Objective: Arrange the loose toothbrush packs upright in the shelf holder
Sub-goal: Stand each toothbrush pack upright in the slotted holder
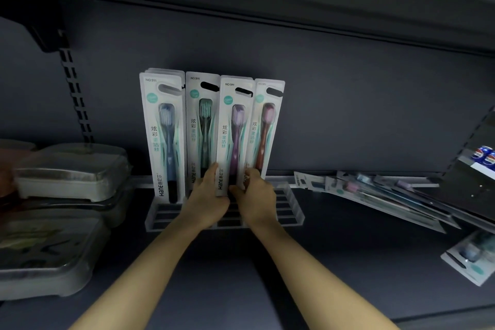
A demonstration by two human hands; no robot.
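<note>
Purple toothbrush pack (232,139) | upright, bristles up | both hands gripping base

Two bare forearms run back from each grip, left hand (206,202) and right hand (257,201), sleeveless, without rings or watch.

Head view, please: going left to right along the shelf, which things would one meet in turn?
Stacked lidded containers → blue toothbrush pack → green pack → purple pack, held by both hands → red-brown pack → loose packs lying flat.
</note>
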